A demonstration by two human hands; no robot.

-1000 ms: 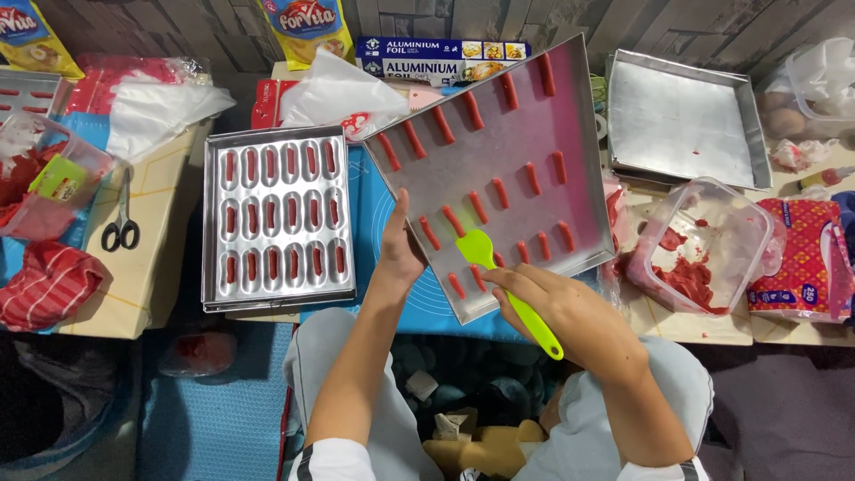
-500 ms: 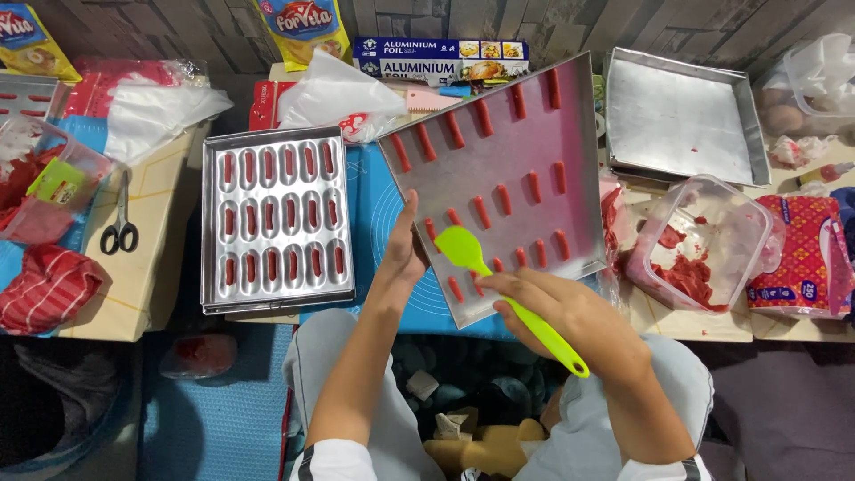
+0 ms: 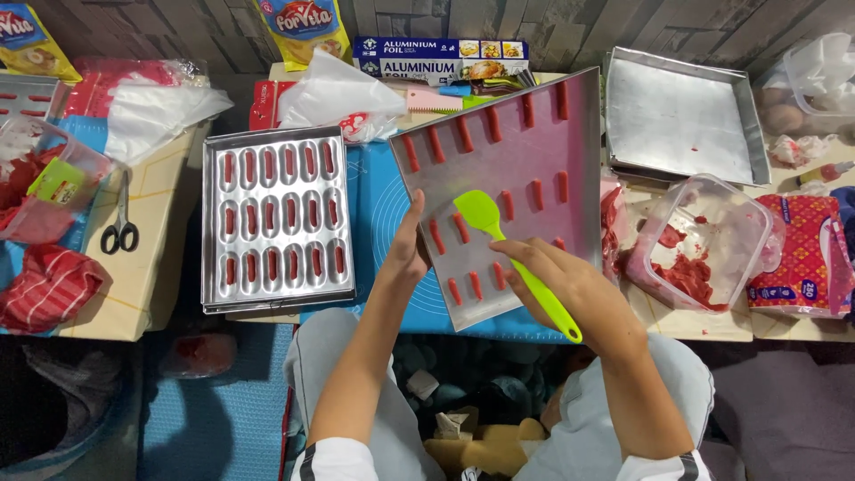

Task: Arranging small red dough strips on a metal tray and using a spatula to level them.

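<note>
The right hand (image 3: 570, 285) grips a green spatula (image 3: 512, 254), its blade on the tilted metal tray (image 3: 534, 142) of red strips. The left hand (image 3: 408, 249) holds that tray's near-left edge. Left of it sits a mold pan (image 3: 276, 218). Right sits a plastic tub (image 3: 704, 240).

Lime-green spatula (image 3: 508, 252) at centre; pinkish tray (image 3: 534, 142) striped with red dough strips (image 3: 463, 227); silver mould (image 3: 276, 218) at left; black scissors (image 3: 118, 230).

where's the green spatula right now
In the head view, the green spatula is right of centre, held in the right hand, its blade over the tilted tray.
</note>
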